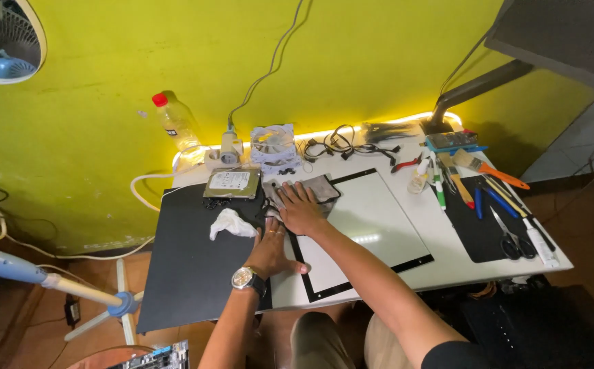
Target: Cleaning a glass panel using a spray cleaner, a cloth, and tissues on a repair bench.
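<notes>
Head view: the right hand [301,208] lies flat, fingers spread, palm pressing a grey cloth [314,188] onto the corner of the black-bordered white panel [372,225]; nothing is clenched. The left hand [269,251] rests open on the panel's near edge, just below the right hand, wristwatch [245,278] on its wrist. A crumpled white tissue [231,224] lies left of both hands; a hard drive [232,182] sits beyond it.
</notes>
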